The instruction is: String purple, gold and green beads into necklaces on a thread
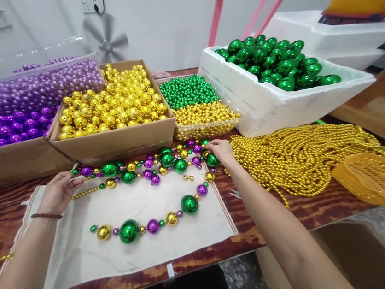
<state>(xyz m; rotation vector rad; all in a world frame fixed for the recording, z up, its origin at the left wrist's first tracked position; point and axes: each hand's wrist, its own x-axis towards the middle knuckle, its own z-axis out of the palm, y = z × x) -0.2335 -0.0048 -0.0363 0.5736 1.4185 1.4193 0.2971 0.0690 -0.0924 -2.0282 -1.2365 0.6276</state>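
Observation:
Strands of green, purple and gold beads (146,166) lie across a white cloth (87,254) on the wooden table. My left hand (58,192) pinches the left end of a strand near a purple bead. At the right end, my right hand (221,151) has its fingers closed on the strand beside a large green bead (212,160). A curved bead strand (153,223) rests loose on the cloth nearer to me.
Behind stand cardboard boxes of purple balls (9,123) and gold balls (111,102), a tray of small green and gold beads (198,104), and a white foam box of green balls (273,63). A pile of gold bead strings (301,157) and a yellow basket (377,179) lie right.

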